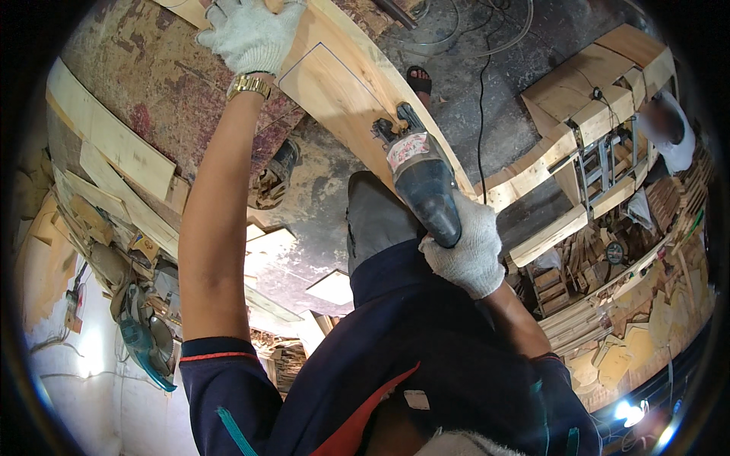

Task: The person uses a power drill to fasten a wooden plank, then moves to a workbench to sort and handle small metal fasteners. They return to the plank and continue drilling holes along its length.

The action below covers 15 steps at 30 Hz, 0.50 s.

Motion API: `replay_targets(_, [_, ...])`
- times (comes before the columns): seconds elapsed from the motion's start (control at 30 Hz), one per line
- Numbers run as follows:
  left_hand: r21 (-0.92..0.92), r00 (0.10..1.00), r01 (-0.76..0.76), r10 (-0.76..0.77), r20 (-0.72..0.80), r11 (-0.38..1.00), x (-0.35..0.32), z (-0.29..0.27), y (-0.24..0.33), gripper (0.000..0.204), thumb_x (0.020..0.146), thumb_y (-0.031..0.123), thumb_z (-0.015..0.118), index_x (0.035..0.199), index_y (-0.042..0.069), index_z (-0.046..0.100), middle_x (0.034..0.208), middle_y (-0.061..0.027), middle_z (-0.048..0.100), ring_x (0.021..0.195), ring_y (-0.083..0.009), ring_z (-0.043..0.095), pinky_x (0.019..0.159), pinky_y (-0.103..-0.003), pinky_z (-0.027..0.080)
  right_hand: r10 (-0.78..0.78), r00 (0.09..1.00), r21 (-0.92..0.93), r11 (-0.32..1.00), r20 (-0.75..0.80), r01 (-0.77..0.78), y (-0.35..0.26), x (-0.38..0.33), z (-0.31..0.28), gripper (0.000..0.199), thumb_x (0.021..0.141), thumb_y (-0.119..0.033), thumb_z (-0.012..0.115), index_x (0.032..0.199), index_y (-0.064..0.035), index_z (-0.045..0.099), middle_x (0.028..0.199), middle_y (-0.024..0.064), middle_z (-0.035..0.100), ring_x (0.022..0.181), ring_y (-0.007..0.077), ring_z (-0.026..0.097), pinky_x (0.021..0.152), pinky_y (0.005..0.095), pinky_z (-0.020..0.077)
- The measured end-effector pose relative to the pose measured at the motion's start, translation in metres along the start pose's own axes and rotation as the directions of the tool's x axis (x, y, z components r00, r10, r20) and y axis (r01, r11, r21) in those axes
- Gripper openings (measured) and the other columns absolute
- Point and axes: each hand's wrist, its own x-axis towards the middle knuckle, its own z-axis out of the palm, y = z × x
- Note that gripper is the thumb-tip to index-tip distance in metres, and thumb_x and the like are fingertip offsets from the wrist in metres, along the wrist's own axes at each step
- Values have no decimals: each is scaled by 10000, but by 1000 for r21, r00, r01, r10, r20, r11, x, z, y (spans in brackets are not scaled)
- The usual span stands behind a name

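A long pale wooden board (346,72) slants across the top middle, with blue lines forming a corner drawn on its face. My left hand (255,38), in a white knitted glove with a gold watch at the wrist, lies over the board's far left edge, fingers spread. My right hand (473,254), gloved alike, is wrapped round the rear of a dark jigsaw (427,182). The tool's front rests on the board near its right edge, close to the end of one blue line. Its blade is hidden from view.
Boards (114,114) lie along a worn reddish surface at left. A teal circular saw (141,338) sits lower left. A black cable (482,114) trails past a sandaled foot (419,80). Wooden workpieces (585,83) and another person (673,133) are at right.
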Motion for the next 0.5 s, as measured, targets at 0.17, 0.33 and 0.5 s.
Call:
replay_targets(0.17, [-2, 1000, 10, -10, 3, 1000, 0, 2, -2, 935, 919, 614, 613, 1656, 162, 258, 1717, -180, 213, 1592, -365, 172, 1161, -712, 213, 9, 999, -28, 1000, 39, -8, 0, 2, -2, 395, 653, -131, 825, 996, -33, 656, 844, 225, 697, 830, 446, 705, 738, 489, 569])
replay_targets(0.33, [-15, 1000, 2, -2, -10, 1000, -2, 0, -1, 943, 915, 623, 613, 1651, 145, 267, 1708, -199, 223, 1587, -373, 184, 1157, -721, 208, 35, 998, -20, 999, 53, -34, -2, 4, -3, 421, 648, -136, 836, 1010, -27, 651, 855, 224, 697, 832, 450, 704, 735, 485, 568])
replay_targets(0.5, [-36, 1000, -7, 7, -14, 999, -1, 0, -1, 947, 911, 630, 612, 1646, 138, 276, 1698, -204, 240, 1582, -374, 194, 1155, -730, 203, 5, 999, -34, 999, 34, -4, -4, 5, -1, 420, 648, -135, 834, 1010, -22, 651, 852, 221, 697, 812, 443, 709, 717, 473, 570])
